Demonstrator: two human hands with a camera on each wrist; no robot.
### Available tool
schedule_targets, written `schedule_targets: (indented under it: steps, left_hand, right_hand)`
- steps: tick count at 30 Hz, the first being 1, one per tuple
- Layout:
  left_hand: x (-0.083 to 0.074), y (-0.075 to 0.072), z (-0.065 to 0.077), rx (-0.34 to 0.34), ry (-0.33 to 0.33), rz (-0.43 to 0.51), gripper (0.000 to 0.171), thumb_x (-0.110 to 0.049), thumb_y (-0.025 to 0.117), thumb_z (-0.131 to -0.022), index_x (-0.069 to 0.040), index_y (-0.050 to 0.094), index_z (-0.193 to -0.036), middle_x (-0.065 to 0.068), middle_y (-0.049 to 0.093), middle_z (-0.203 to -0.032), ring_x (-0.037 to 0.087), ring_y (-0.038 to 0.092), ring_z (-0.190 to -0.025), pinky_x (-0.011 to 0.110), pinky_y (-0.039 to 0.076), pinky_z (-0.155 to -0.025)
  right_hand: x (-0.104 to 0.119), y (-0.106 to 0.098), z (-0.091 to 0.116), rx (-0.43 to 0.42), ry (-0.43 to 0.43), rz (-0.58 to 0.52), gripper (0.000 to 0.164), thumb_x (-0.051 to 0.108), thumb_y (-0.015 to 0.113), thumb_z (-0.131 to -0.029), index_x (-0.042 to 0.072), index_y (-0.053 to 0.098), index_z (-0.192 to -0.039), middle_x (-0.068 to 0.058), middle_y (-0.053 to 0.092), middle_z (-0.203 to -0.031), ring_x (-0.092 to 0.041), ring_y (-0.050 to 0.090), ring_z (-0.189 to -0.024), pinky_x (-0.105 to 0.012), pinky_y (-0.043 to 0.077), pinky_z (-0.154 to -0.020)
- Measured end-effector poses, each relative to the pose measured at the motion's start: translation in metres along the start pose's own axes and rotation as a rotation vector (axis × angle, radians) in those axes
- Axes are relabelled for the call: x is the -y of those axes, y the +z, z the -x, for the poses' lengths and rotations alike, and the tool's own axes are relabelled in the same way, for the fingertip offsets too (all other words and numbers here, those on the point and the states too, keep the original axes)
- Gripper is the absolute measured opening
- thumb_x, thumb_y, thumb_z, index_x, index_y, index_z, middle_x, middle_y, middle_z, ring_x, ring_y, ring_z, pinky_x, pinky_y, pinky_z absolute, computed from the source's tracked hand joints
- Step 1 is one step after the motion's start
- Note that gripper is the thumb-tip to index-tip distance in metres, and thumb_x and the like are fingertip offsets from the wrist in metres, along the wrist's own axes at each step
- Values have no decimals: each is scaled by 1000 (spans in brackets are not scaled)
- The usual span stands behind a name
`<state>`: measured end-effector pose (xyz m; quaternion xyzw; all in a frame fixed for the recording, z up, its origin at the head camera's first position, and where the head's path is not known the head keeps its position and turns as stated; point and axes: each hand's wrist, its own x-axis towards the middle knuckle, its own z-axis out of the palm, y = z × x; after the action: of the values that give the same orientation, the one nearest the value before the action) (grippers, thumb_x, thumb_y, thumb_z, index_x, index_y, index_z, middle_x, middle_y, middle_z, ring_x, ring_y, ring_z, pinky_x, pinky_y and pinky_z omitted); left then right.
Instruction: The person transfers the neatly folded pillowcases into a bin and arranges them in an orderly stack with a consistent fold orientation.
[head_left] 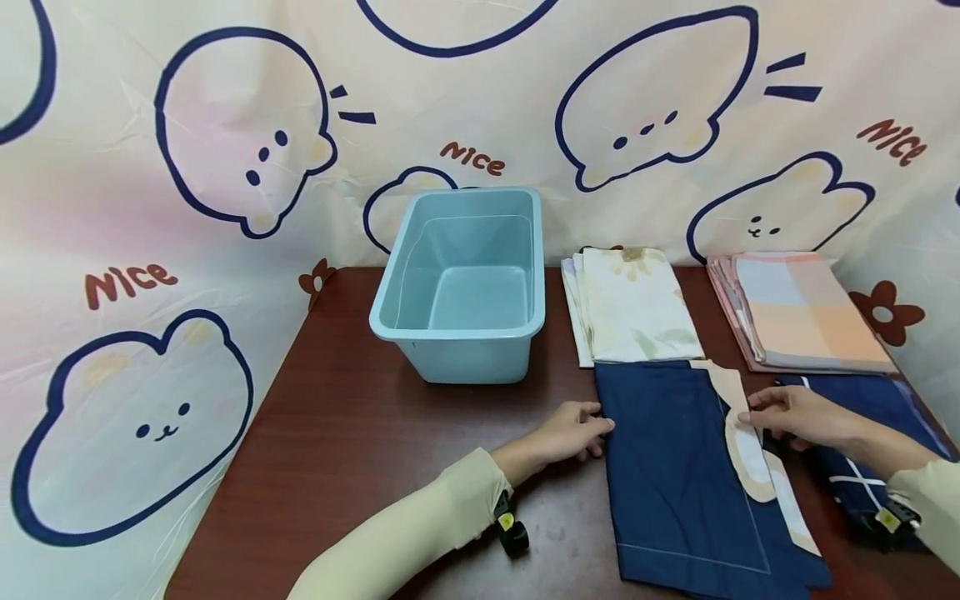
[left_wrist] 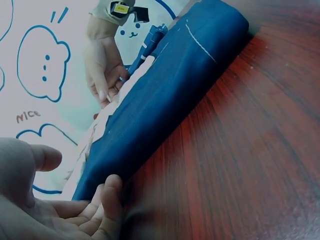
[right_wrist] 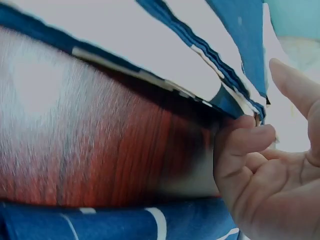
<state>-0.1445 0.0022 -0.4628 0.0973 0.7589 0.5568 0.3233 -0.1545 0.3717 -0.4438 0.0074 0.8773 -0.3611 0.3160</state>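
A folded navy cloth [head_left: 667,475] with cream patches along its right side lies on the table in front of me. At its upper left edge is my left hand [head_left: 570,432], fingertips touching the fold. Its thumb stands apart from the fingers in the left wrist view, above the navy fabric [left_wrist: 155,110]. My right hand [head_left: 802,417] is at the cloth's right edge. In the right wrist view, its bent fingertips [right_wrist: 257,135] meet the corner of the stacked layers, while the thumb [right_wrist: 295,85] is raised away from them.
A light blue plastic tub [head_left: 480,333] stands at the back middle. Behind the navy cloth lies a folded white patterned cloth [head_left: 637,304], with a folded peach checked cloth [head_left: 810,308] to its right. Another navy cloth with white lines [head_left: 862,408] lies under my right forearm.
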Motion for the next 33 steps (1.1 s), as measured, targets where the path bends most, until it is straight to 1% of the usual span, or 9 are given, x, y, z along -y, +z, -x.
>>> schedule_targets:
  steps: [3,6,7,9,10,13,18,28,33]
  left_hand:
    - [0,1,-3,10,2,-13,57,-28,55,-103,4,44,-149,11,70,-120,12,64,-76,25,52,-63]
    - [0,2,-4,8,-6,-9,55,-27,56,-103,4,47,-147,12,70,-118,12,64,-76,25,52,-63]
    - [0,2,-4,7,-8,-6,55,-27,57,-102,3,47,-147,11,70,-117,12,64,-76,25,52,-63]
    - [0,2,-4,7,-5,-6,53,-27,58,-102,0,48,-147,10,70,-113,12,63,-76,25,51,-63]
    - [-1,2,-4,8,0,-9,53,-26,58,-102,-1,48,-147,10,70,-110,12,63,-75,25,51,-62]
    - [1,4,-5,20,16,-11,50,-24,61,-100,-4,48,-145,11,71,-92,12,62,-64,25,48,-56]
    - [3,5,-8,90,30,-18,55,-22,64,-98,-6,40,-145,8,61,-61,12,56,-47,25,46,-48]
    - [4,-2,-18,164,-5,2,87,-19,73,-93,-14,19,-161,12,64,-58,14,58,-42,29,53,-46]
    - [5,-3,-22,226,-49,50,96,-16,75,-92,-15,11,-163,19,72,-69,16,64,-47,32,57,-51]
  right_hand:
    - [-3,0,1,79,-23,-95,79,34,56,-103,-22,23,-148,3,45,-68,-9,41,-58,-29,41,-56]
    - [-5,-1,1,147,-68,-141,67,30,52,-106,-22,32,-142,2,35,-64,-18,32,-54,-33,39,-55]
    - [-6,-2,1,158,-74,-129,68,31,52,-106,-22,31,-143,-7,44,-67,-25,42,-58,-35,44,-59]
    - [-7,-3,2,166,-87,-94,70,31,52,-106,-22,28,-144,-31,56,-92,-46,57,-83,-41,52,-71]
    - [-8,-3,2,166,-91,-76,74,31,53,-105,-21,23,-147,-43,51,-112,-57,53,-101,-46,53,-79]
    - [-10,-2,5,153,-110,-27,89,30,56,-104,-18,1,-154,-48,2,-156,-69,13,-139,-66,45,-99]
    - [-11,3,5,130,-186,32,95,26,60,-101,-14,-8,-155,-47,-2,-156,-73,10,-137,-75,38,-96]
    - [-9,11,3,83,-205,89,108,25,70,-94,-12,-11,-156,-47,-5,-157,-73,3,-137,-82,27,-96]
    - [-12,11,0,103,-244,99,104,23,69,-95,-16,-7,-154,-48,2,-156,-70,12,-138,-70,38,-101]
